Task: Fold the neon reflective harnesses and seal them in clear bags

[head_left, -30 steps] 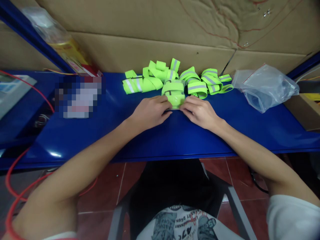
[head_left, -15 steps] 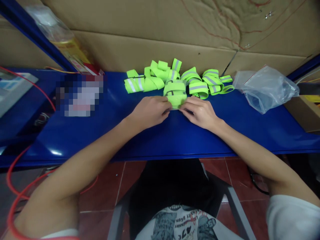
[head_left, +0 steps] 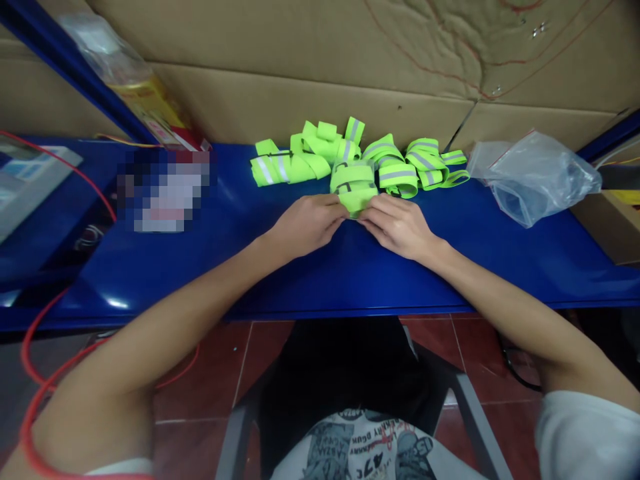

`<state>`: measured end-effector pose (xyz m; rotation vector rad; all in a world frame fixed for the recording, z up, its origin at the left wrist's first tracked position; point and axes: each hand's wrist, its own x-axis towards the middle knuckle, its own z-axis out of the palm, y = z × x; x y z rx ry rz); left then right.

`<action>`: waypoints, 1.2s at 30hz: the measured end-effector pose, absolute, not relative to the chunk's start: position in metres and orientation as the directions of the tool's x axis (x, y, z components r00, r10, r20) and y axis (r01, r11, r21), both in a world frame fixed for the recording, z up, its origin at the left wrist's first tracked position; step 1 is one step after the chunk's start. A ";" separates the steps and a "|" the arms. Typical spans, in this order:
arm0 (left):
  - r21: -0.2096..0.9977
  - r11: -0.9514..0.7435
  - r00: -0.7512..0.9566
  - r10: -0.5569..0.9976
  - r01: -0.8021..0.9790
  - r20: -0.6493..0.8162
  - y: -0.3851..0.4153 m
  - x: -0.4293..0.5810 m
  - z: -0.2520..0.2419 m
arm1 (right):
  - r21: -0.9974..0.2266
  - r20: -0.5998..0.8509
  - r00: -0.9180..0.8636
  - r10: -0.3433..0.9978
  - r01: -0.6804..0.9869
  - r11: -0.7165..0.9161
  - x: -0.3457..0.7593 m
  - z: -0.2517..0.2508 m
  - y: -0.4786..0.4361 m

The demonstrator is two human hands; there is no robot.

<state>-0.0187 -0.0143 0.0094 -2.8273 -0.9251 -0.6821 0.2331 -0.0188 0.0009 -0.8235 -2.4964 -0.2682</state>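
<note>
Up against the back it's all cardboard wall, with a blue tabletop running across in front of it. From where I'm standing, a row of loose neon-yellow straps lies along the rear, then a crumpled clear bag off to the right. Left hand and right hand nearly meet mid-table, both pinching the near edge of a yellow strap bundle, which looks plastic-wrapped and sits just in front of the loose ones.
</note>
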 end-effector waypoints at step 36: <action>0.102 -0.750 0.658 0.630 0.654 0.413 -0.020 -0.010 0.008 | -0.047 0.473 -0.661 0.583 0.642 0.765 0.234 0.002 -0.019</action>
